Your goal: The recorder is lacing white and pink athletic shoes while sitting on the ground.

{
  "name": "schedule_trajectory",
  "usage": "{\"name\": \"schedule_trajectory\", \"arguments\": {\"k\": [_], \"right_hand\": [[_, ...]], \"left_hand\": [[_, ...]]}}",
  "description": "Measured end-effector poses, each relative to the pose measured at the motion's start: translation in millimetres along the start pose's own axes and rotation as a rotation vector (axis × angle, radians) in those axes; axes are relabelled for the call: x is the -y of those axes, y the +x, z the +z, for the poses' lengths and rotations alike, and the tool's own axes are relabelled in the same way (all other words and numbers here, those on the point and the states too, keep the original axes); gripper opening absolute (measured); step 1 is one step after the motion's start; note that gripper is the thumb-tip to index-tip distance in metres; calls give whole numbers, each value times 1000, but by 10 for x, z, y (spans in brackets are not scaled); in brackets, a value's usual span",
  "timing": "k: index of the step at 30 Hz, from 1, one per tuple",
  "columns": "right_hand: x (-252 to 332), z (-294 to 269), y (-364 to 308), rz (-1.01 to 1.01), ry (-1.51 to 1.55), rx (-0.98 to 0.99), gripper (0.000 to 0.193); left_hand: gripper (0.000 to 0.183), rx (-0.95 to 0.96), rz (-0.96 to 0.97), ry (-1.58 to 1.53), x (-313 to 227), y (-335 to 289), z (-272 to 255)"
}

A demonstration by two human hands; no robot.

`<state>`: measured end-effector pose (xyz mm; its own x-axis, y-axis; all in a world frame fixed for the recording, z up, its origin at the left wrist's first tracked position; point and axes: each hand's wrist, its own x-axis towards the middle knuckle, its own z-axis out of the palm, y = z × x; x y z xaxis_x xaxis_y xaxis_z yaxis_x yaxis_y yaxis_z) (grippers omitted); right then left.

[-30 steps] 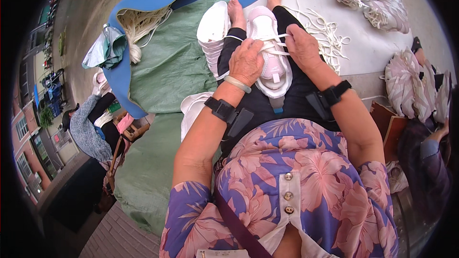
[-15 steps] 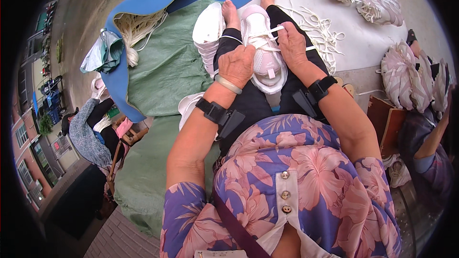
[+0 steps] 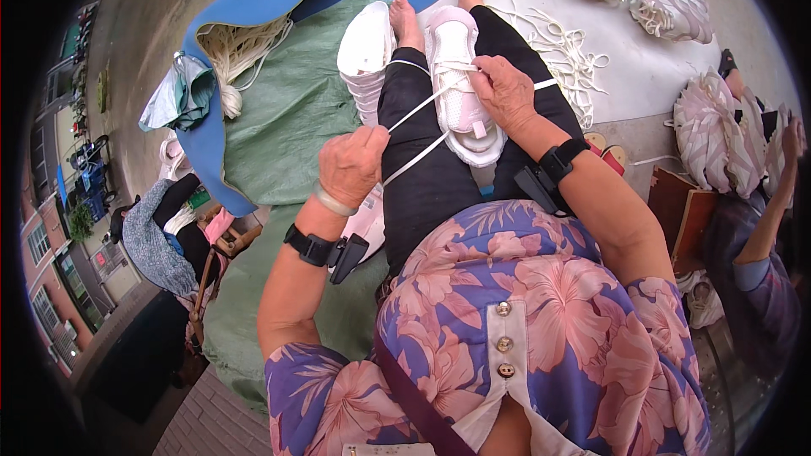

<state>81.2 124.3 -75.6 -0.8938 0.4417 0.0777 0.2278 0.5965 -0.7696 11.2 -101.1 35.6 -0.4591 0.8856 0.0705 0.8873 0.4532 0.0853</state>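
Note:
A white and pale pink sneaker [image 3: 459, 110] lies across my lap between my thighs, its toe pointing away from me. My left hand [image 3: 352, 159] is closed on a white shoelace [image 3: 411, 112] and holds it taut, out to the left of the shoe. A second strand runs from the same fist back to the shoe's side. At the shoe's right edge my right hand [image 3: 505, 91] is closed, thumb and forefinger pinching the lace near the tongue. Below my left wrist another pink and white sneaker [image 3: 365, 228] shows in part.
Stacked white shoe pieces [image 3: 365, 46] stand left of my leg. Loose white laces [image 3: 564, 63] lie on the pale sheet at right; a lace bundle [image 3: 241, 55] rests on the blue mat [image 3: 221, 143]. Strung shoe uppers [image 3: 667, 4] lie far right. People sit at both sides.
My left hand has moved left and toward me, drawing the lace out from the shoe. My right hand has shifted slightly left and down onto the shoe's edge.

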Motion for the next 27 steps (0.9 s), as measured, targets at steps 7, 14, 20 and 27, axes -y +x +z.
{"name": "schedule_trajectory", "arguments": {"k": [7, 14, 20, 27], "right_hand": [[-27, -99, -24, -13, -30, 22, 18], [-50, -455, -81, -209, -179, 66, 27], [-107, -498, -96, -206, -159, 77, 24], [-78, -640, 9, -373, -267, 101, 9]], "left_hand": [[8, 24, 15, 38, 76, -57, -80], [8, -36, 61, 58, -11, 156, -329], [10, 53, 126, 59, -31, 160, -351], [26, -41, 58, -13, -114, 447, -101]]}}
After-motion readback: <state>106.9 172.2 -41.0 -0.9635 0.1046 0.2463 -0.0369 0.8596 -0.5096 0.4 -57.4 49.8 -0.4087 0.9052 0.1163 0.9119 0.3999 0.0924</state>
